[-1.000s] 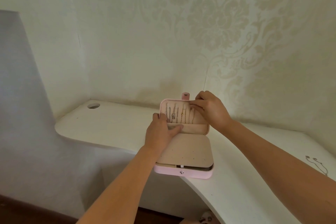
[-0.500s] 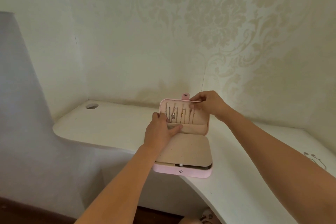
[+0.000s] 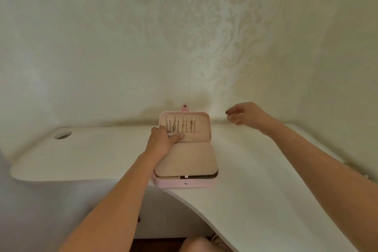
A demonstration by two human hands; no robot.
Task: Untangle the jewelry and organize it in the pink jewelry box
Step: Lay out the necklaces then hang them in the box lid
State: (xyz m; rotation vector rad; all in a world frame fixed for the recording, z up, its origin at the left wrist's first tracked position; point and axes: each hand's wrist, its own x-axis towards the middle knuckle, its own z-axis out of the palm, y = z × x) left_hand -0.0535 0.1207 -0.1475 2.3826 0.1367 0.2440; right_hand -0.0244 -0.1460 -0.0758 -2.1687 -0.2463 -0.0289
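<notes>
The pink jewelry box is set open on the white bench, close to the curved front edge, with its lid stood upright toward the wall. Several thin chains are hung side by side inside the lid (their clasps are too small to be made out). A beige padded panel is laid flat over the base of the box, and a pink snap tab is seen above the lid's top edge.

The left grip is closed on the lid's lower left edge, with the thumb laid across the pocket band under the chains. The right grip is held in the air to the right of the box, well apart from it, its fingers loosely curled and nothing seen in them; it is somewhat blurred. A round hole is cut in the bench at far left.
</notes>
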